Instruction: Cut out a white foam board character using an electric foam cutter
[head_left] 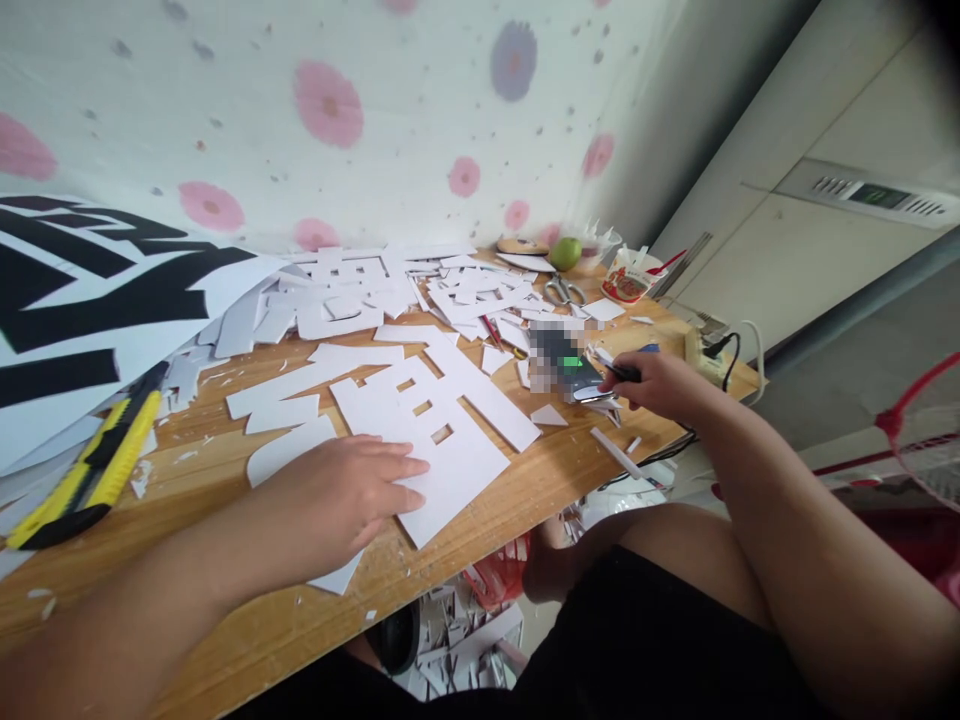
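Observation:
My left hand (341, 497) lies flat, fingers stretched out, on a large white cut-out board shape (439, 425) that rests on the wooden table (570, 465). My right hand (660, 385) is farther right near the table's edge, fingers curled round a small dark knife-like tool (622, 373), its tip beside a phone (568, 362) with a lit screen. White offcuts lie all around both hands.
A yellow-and-black utility knife (90, 470) lies at the left. Scissors (564, 291), a green apple (565, 253), a red paper cup (627, 280) and a power strip (705, 352) sit at the back right. Scraps cover the floor below; a red fan guard (926, 430) stands right.

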